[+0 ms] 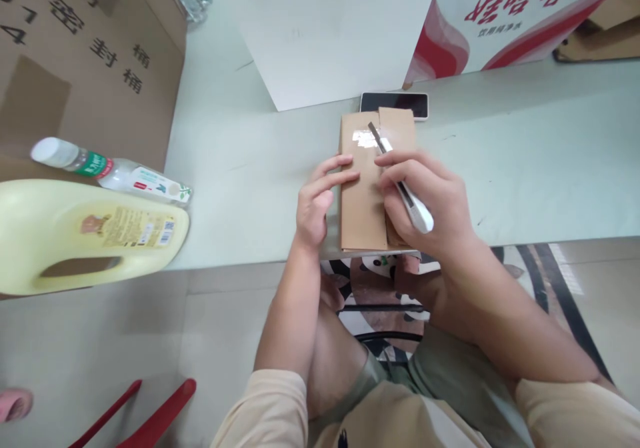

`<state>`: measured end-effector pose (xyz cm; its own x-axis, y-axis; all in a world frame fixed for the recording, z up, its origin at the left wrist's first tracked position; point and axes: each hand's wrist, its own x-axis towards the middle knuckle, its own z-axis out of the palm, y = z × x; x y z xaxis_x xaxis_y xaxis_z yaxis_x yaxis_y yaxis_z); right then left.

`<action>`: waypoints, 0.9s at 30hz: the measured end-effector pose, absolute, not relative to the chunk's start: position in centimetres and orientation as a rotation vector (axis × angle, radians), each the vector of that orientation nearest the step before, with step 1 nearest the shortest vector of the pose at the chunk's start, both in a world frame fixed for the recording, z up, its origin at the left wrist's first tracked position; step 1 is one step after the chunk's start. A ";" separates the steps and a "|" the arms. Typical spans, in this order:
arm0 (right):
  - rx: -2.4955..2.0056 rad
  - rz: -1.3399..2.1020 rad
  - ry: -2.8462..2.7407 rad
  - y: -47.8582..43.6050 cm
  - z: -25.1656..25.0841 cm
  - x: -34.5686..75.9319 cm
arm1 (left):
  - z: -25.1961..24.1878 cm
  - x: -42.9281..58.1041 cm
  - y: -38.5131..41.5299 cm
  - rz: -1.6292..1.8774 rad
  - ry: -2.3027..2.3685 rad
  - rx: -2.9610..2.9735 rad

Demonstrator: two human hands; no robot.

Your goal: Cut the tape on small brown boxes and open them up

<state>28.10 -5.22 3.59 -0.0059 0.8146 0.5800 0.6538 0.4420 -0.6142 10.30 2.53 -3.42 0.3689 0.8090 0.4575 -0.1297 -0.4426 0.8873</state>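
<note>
A small brown cardboard box (363, 201) lies at the table's front edge, with a strip of shiny clear tape (364, 139) across the seam near its far end. My right hand (425, 195) is closed around a white utility knife (417, 211), whose blade points away from me, over the tape and seam. My left hand (320, 198) rests at the box's left side, thumb and fingers apart, fingertips touching the cardboard. Whether the blade touches the tape I cannot tell.
Behind the box lies a phone (395, 105), partly covered by it. A large white carton (340, 28) stands at the back. On the left are a big cardboard box (115, 101), a clear bottle (120, 171) and a yellow jug (65, 228). Red chair legs (160, 415) show below.
</note>
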 end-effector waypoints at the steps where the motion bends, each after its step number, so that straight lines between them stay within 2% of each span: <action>1: -1.284 0.220 -1.738 -5.3 3.5 28.0 | -3.4 10.2 2.6 1.236 0.600 1.684; 27: -1.330 0.140 -1.666 -5.3 2.9 27.2 | -3.4 10.3 2.6 1.271 0.728 1.568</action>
<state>27.24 -5.33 2.93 0.0595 0.8009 0.5958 0.6901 0.3983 -0.6043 10.31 2.59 -3.39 0.2808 0.8799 0.3832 -0.1147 -0.3656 0.9237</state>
